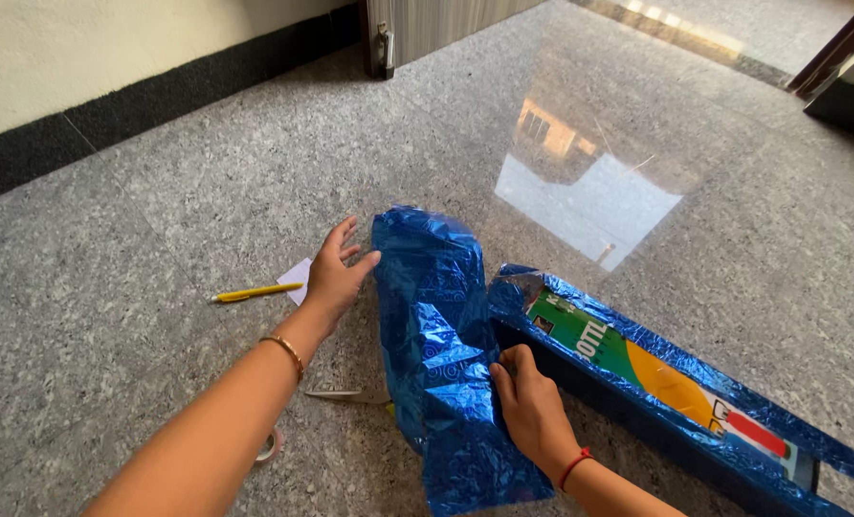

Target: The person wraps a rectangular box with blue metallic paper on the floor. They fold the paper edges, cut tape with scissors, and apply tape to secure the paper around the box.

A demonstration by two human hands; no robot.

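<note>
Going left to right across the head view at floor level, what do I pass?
Yellow pen → white paper slip → left hand → blue foil wrap → right hand → long box half covered in foil.

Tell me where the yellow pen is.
In the head view, the yellow pen lies on the granite floor, left of the left hand, its tip by a small white paper slip.

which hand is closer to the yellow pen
Left. The left hand rests on the floor just right of the yellow pen; the right hand presses the blue foil, farther off.
</note>
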